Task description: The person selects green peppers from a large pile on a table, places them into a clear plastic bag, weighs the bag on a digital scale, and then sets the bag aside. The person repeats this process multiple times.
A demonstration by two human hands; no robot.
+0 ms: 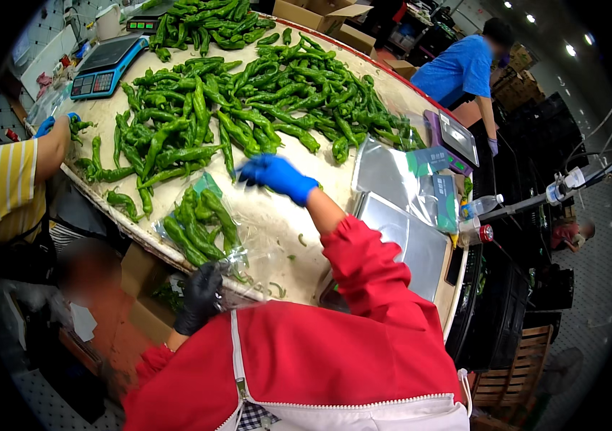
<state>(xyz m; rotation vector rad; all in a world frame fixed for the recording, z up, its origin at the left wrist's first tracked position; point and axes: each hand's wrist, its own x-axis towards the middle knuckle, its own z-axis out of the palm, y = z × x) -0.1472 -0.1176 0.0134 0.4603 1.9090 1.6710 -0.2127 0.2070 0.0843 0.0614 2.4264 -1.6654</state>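
Note:
My left hand, in a black glove, grips the open end of a clear plastic bag at the table's near edge. Several long green peppers lie inside that bag. My right hand, in a blue glove and slightly blurred, is over the table beside the near side of a large heap of green peppers. Its fingertips are close to one pepper; whether they touch it I cannot tell, and no pepper shows in the hand.
Flat printed bags lie right of my right arm, partly over a metal scale plate. Further scales, one blue and one purple, stand on the table. One person works at left, another at far right.

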